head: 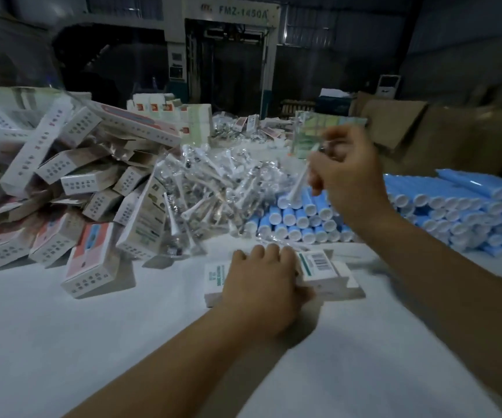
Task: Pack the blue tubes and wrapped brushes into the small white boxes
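Note:
My left hand rests on a small white box lying flat on the table in front of me, fingers curled over its top. My right hand is raised above the tube pile, pinching a wrapped brush that hangs down with its white head low. Stacked blue tubes with white caps lie behind the box and stretch to the right. A heap of wrapped brushes in clear plastic sits behind and left of the box.
A big jumble of small boxes fills the left side of the white table. More boxes stand at the back. Brown cardboard cartons rise at the right rear. A large machine stands beyond the table.

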Tool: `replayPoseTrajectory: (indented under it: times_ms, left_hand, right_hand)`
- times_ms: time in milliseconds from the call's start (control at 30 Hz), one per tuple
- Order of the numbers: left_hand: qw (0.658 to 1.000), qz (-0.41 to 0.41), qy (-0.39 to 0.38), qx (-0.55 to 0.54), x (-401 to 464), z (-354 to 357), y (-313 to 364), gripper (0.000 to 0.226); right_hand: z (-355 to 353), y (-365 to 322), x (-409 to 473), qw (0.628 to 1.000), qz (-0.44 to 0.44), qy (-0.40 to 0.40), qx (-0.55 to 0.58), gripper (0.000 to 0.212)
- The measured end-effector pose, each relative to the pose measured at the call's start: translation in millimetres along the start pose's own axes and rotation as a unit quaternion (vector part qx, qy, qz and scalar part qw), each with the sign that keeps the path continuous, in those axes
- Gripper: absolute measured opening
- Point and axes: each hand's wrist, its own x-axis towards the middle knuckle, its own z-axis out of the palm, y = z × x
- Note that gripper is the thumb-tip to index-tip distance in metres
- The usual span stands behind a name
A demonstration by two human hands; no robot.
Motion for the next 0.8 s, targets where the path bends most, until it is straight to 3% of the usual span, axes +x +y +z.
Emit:
replayPoseTrajectory:
  times_ms: [100,200,300,500,567,667,733,800]
  left_hand:
    - [0.999,-0.029,0.036,-0.011,3.7,-1.9,-0.6,0.055]
    - [0.997,-0.051,0.050,-0.012,4.1,-2.0,2.6,0.065]
    - [0.996,-0.051,0.075,-0.013,2.0,-3.7,5.1,0.072]
    - [0.996,-0.045,0.073,0.001,0.5,-4.0,15.8,0.077]
    - [0.996,-0.041,0.078,0.005,1.3,-3.4,19.3,0.079]
    - [0.996,-0.041,0.074,0.012,3.6,-0.7,19.5,0.080]
    - [0.995,-0.051,0.087,0.008,4.9,-0.3,15.5,0.076]
    - [0.992,-0.072,0.105,-0.002,5.0,-1.6,9.9,0.072]
  right_hand:
    - [-60.5,21.4,-19.9,0.978,0.105,0.162,0.084,0.027]
    - [-82.6,50.4,-50.3,0.950,0.199,0.214,0.112,0.022]
    - [-78.8,65.9,-63.6,0.940,0.245,0.213,0.105,0.019]
    - [-57.4,64.5,-76.3,0.955,0.239,0.177,0.016,0.016]
    - [-49.4,59.5,-81.5,0.961,0.241,0.134,-0.002,0.014]
    - [-42.1,52.7,-84.2,0.964,0.260,0.041,0.028,0.027]
    - [-46.1,49.3,-83.0,0.965,0.246,0.066,0.063,0.026]
    - [-55.6,48.6,-82.3,0.969,0.213,0.123,0.018,0.026]
